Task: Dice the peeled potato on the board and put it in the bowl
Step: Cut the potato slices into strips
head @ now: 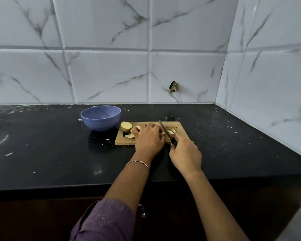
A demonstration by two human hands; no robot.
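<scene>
A small wooden cutting board (178, 129) lies on the black counter. A potato half (126, 126) sits at its left end, cut face showing, with smaller pieces (130, 135) beside it. My left hand (149, 138) covers the middle of the board, fingers curled down on a potato piece that is mostly hidden. My right hand (185, 154) grips the black handle of a knife (164, 129), whose blade slants across the board just right of my left fingers. More pieces (172, 130) lie right of the blade. The purple bowl (101, 117) stands left of the board and looks empty.
The black counter (50, 145) is speckled with white flecks and runs to a marble-tiled wall behind and on the right. A dark chip (174, 86) marks the back wall. The counter's front edge is close to my body.
</scene>
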